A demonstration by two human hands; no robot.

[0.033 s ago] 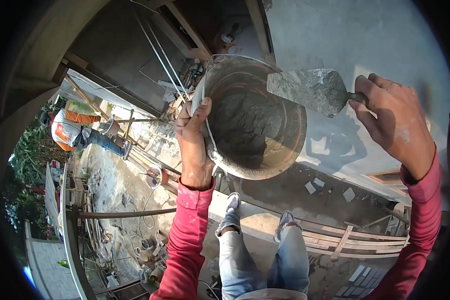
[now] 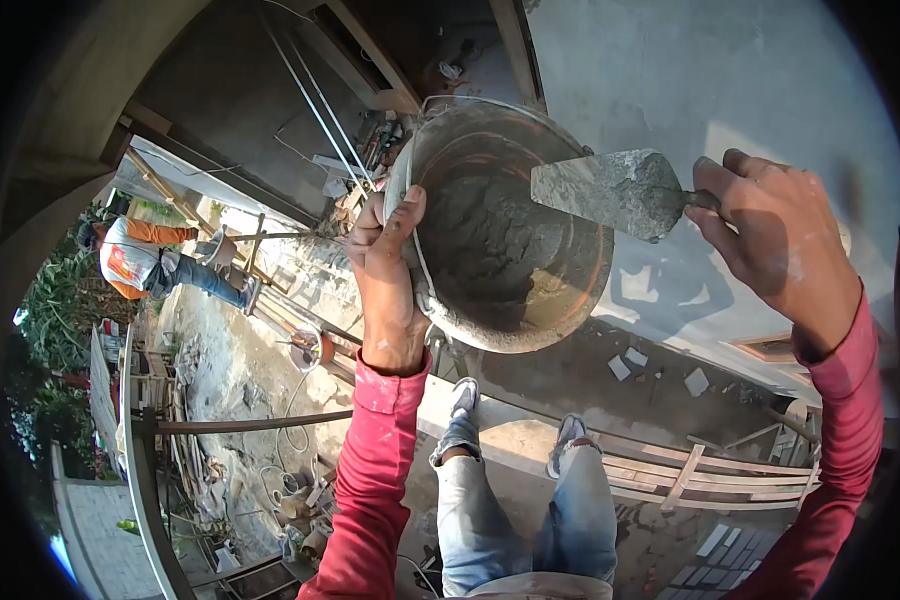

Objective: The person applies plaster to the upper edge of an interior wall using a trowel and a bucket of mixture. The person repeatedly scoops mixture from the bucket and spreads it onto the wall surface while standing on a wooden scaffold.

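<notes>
My left hand (image 2: 385, 270) grips the left rim of a mortar-caked bucket (image 2: 430, 318), its thumb over the edge. Wet grey mortar (image 2: 485, 240) lies inside, with a sunlit patch low on the right. A thin wire handle rests along the bucket's left side. My right hand (image 2: 778, 225) is closed on the handle of a pointed trowel (image 2: 615, 190). The trowel's blade reaches over the bucket's right rim, above the mortar, and is coated in grey. A thicker smear covers the part nearest the handle.
A plastered grey wall (image 2: 650, 90) rises on the right, bearing my shadow. My feet stand on a narrow ledge or plank (image 2: 520, 437) high above the ground. A wooden ladder-like frame (image 2: 710, 480) lies at lower right. Another person (image 2: 155, 255) works at left beside poles (image 2: 270, 300).
The trowel and my right hand have shifted slightly left. The bucket sits slightly higher in the view, still in my left hand.
</notes>
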